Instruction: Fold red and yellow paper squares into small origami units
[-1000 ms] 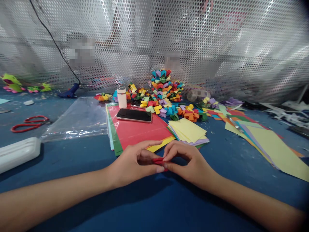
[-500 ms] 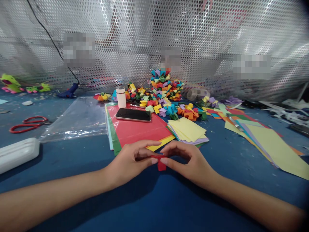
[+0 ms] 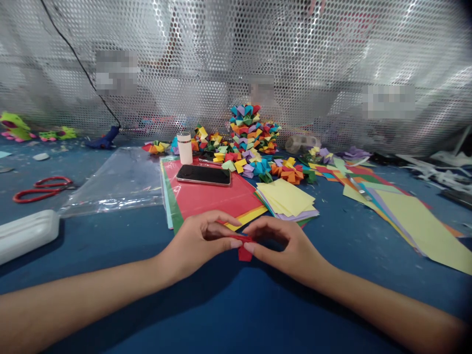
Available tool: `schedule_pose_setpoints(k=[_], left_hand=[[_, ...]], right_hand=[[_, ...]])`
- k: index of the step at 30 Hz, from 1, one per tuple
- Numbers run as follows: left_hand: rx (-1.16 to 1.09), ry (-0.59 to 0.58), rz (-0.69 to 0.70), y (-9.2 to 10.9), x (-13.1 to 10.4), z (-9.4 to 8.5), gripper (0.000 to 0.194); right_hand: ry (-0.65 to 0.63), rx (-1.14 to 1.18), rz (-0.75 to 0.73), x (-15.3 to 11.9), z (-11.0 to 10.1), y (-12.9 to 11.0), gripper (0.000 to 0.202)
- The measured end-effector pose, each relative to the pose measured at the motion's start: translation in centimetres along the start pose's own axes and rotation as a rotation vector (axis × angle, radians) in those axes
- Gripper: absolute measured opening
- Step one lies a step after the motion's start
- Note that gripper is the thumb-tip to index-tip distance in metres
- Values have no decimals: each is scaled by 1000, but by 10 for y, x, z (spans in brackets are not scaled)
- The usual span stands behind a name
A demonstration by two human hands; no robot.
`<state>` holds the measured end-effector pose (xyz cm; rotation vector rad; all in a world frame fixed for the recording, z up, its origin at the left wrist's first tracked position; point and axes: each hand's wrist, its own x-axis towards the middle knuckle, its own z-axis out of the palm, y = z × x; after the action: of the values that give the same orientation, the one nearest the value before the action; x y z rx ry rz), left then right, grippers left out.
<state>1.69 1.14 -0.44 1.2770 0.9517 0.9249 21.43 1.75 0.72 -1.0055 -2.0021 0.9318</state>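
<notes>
Between my two hands is a small folded piece of red paper [image 3: 245,252], its lower flap pointing down toward me. My left hand [image 3: 201,241] pinches its left side, thumb in front and fingers behind. On the right side my right hand [image 3: 285,243] grips it the same way, the thumb tips close together. The paper's upper part is partly hidden by the fingers. Just beyond the hands lie a stack of large coloured sheets [image 3: 206,201], red uppermost, and a pile of small pale yellow squares [image 3: 287,196].
A phone [image 3: 203,175] and a white cylinder [image 3: 185,149] sit on the sheets. Folded paper pieces form a colourful tower [image 3: 245,128] behind. Red-handled scissors [image 3: 44,189], a white case [image 3: 27,233] and a glue gun [image 3: 105,138] are leftward. Paper strips [image 3: 424,221] lie right.
Both hands keep their pinch on the red paper. The paper and thumbs have shifted very slightly left, and its lower flap is tilted a little differently.
</notes>
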Motion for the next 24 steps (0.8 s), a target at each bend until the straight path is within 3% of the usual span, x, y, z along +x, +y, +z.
schedule_pose_setpoints(k=[9,14,18,24], left_hand=[[69,-84,99,-6,-1,-2,30],[91,-35,131,-3,-4,0,29],[174,-16,159,1,-4,2,36],[68,-188,102,3,-5,2,35]], right_hand=[[-38,-68,52,-1,-1,1,11],[11,-200,18,-2,-3,-3,12],[9,-121,-7,-5,-3,-7,18],[59,15,47,-8,0,-9,20]])
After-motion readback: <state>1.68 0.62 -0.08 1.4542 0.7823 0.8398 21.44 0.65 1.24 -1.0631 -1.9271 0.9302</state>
